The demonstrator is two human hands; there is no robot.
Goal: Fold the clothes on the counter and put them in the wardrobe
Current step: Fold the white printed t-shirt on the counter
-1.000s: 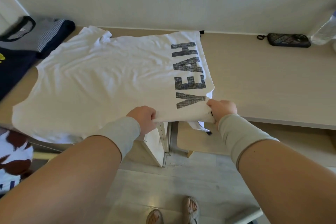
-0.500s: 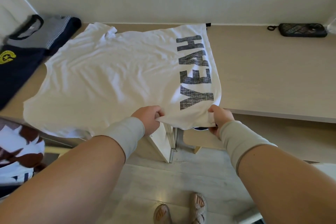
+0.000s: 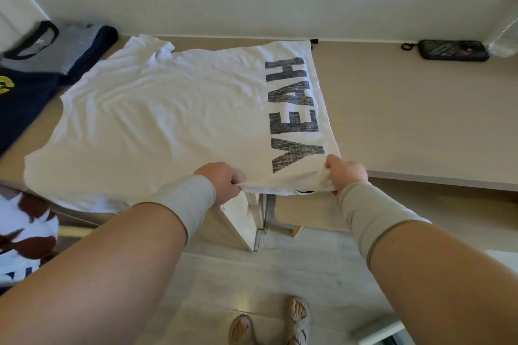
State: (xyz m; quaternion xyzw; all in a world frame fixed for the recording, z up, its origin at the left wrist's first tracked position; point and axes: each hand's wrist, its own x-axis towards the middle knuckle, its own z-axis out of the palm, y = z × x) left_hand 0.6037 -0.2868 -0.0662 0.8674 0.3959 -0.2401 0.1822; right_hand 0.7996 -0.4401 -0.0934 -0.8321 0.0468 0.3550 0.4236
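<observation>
Head view, looking down at the counter (image 3: 406, 126), beige, running along the wall. White T-shirt (image 3: 168, 120) is spread flat over the counter's left-centre part, black "YEAH" print (image 3: 294, 112) along its right edge, letters reading sideways. Shirt's near edge overhangs the counter front; fabric lightly wrinkled, one sleeve bunched at the far left corner.

Dark navy garment (image 3: 19, 98) with a yellow emblem lies at the left end of the counter, a grey striped top (image 3: 56, 45) with dark collar on or just behind it; cannot tell which overlaps. White-and-brown patterned fabric (image 3: 22, 232) sits lower left, below counter level, partly cut off.

Both forearms reach in with grey wrist sleeves. Left hand (image 3: 221, 182) has fingers curled, pinching the shirt's near hem left of the print. Right hand (image 3: 344, 173) grips the near right corner, cloth bunched in the fist. Hem is taut between the two hands, lifted slightly off the counter edge.

Black case (image 3: 452, 49) with a loop lies at the far right by the wall, well apart from the shirt. Sandalled feet (image 3: 269, 322) on the pale floor below.
</observation>
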